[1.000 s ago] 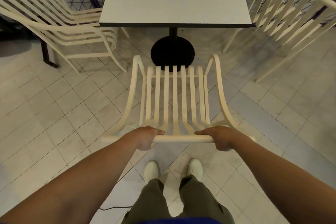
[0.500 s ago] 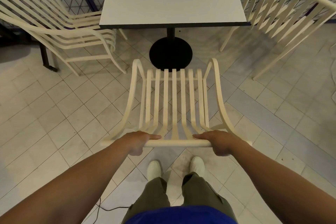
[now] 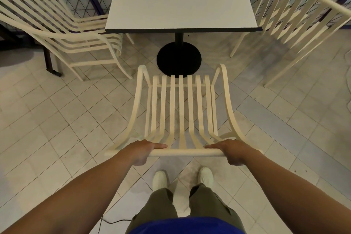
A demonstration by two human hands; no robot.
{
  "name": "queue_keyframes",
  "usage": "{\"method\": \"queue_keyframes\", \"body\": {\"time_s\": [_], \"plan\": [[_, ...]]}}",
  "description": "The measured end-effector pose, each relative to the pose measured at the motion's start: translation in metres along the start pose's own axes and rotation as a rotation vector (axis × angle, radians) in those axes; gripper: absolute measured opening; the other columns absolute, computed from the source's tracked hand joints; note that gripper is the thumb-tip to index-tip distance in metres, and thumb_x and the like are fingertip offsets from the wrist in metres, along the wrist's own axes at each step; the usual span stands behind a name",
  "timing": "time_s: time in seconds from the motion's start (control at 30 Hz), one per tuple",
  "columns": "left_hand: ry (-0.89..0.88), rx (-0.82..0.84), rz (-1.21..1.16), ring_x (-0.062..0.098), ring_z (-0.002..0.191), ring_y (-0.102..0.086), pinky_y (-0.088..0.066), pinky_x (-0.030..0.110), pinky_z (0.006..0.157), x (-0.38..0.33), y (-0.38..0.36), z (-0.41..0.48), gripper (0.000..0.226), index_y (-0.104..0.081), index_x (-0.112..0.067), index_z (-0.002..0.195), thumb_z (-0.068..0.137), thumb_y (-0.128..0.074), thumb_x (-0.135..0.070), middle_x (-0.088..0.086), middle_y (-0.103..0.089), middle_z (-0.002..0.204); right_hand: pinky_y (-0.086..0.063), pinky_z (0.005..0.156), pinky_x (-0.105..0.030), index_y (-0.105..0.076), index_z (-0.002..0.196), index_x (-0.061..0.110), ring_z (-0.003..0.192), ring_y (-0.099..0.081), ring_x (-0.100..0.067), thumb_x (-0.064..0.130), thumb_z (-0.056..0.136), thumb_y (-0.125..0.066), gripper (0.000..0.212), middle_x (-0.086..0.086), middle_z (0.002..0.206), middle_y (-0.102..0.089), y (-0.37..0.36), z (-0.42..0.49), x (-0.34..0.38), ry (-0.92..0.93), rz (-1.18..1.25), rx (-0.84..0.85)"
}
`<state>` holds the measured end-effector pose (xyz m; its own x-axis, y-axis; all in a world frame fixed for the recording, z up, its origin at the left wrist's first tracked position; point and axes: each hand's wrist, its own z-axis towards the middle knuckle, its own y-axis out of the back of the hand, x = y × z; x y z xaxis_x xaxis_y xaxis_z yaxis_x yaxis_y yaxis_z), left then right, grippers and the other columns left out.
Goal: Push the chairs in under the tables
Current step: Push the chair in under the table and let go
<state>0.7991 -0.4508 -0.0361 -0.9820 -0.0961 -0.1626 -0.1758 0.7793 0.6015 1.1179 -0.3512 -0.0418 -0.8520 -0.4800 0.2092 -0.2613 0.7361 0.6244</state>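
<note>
A cream slatted chair point(image 3: 180, 104) stands on the tiled floor in front of me, its seat front close to the table's black round base point(image 3: 179, 59). My left hand point(image 3: 142, 151) grips the left part of the chair's top back rail, and my right hand point(image 3: 232, 151) grips the right part. The white square table point(image 3: 180, 4) with a dark round sticker stands just beyond the chair. The chair's seat is outside the table's front edge.
A second cream chair point(image 3: 62, 30) stands at the table's left side, and a third cream chair point(image 3: 296, 17) at its right. A black cable point(image 3: 114, 221) lies on the floor by my left leg. A dark post point(image 3: 50, 61) stands at left.
The chair's back rail sits lower in view and the table edge looks slightly nearer. My hands keep the same grip on the rail.
</note>
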Motion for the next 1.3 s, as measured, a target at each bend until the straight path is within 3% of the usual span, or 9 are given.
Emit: {"method": "queue_keyframes", "body": {"time_s": [0.33,0.43,0.53,0.67,0.83,1.17,1.3], "plan": [[0.010,0.033,-0.029,0.018,0.094,-0.059,-0.048,0.027,0.077,0.004,0.015,0.002,0.094,-0.022,-0.058,0.153,0.093,-0.060,0.004,0.000,-0.055,0.118,-0.045,0.103,-0.038,-0.032,0.150,0.048,0.116,-0.058,-0.024,-0.004,0.087,-0.065,0.088,0.000,0.136,-0.056,0.009,0.005,0.004,-0.005,0.021,0.000],[0.003,-0.008,-0.049,0.017,0.094,-0.060,-0.048,0.027,0.075,0.004,0.016,-0.001,0.081,-0.021,-0.056,0.154,0.094,-0.063,-0.021,-0.001,-0.059,0.122,-0.045,0.101,-0.036,-0.032,0.150,0.046,0.113,-0.058,-0.022,0.003,0.089,-0.064,0.082,0.000,0.136,-0.057,0.012,0.004,0.005,-0.027,0.059,0.002],[0.004,-0.073,-0.029,0.018,0.099,-0.062,-0.051,0.031,0.077,0.001,0.011,-0.005,0.079,-0.016,-0.054,0.155,0.091,-0.062,-0.048,-0.003,-0.061,0.131,-0.044,0.100,-0.035,-0.027,0.153,0.044,0.115,-0.057,-0.022,0.025,0.093,-0.062,0.072,-0.002,0.140,-0.055,0.017,0.001,0.006,-0.010,0.057,0.011],[0.003,-0.065,-0.088,0.021,0.118,-0.058,-0.050,0.034,0.088,-0.004,0.009,-0.006,0.080,-0.018,-0.051,0.156,0.088,-0.057,-0.064,-0.002,-0.053,0.147,-0.040,0.101,-0.034,-0.022,0.156,0.039,0.122,-0.054,-0.024,0.042,0.094,-0.059,0.072,-0.005,0.146,-0.051,0.029,-0.008,0.017,0.009,0.069,0.000],[-0.015,-0.033,-0.182,0.025,0.136,-0.047,-0.043,0.033,0.103,-0.015,0.015,-0.009,0.081,-0.020,-0.046,0.158,0.090,-0.059,-0.065,0.002,-0.039,0.159,-0.034,0.110,-0.038,-0.022,0.156,0.038,0.135,-0.044,-0.026,0.047,0.094,-0.060,0.074,-0.004,0.154,-0.042,0.034,-0.013,0.032,-0.003,0.097,-0.030],[-0.168,-0.010,-0.155,0.023,0.144,-0.037,-0.034,0.032,0.111,-0.038,0.044,-0.005,0.078,-0.028,-0.033,0.159,0.093,-0.057,-0.063,0.001,-0.033,0.163,-0.032,0.114,-0.044,-0.027,0.155,0.033,0.137,-0.042,-0.027,0.044,0.094,-0.061,0.071,-0.004,0.154,-0.043,0.025,-0.043,0.038,-0.110,0.174,-0.140],[-0.253,0.029,-0.062,0.025,0.138,-0.044,-0.038,0.034,0.108,-0.054,0.057,-0.004,0.075,-0.033,-0.030,0.157,0.093,-0.058,-0.061,0.005,-0.040,0.158,-0.034,0.113,-0.042,-0.034,0.153,0.031,0.137,-0.043,-0.026,0.042,0.094,-0.062,0.066,-0.003,0.152,-0.045,0.018,-0.070,0.042,-0.199,0.262,-0.258]]}}
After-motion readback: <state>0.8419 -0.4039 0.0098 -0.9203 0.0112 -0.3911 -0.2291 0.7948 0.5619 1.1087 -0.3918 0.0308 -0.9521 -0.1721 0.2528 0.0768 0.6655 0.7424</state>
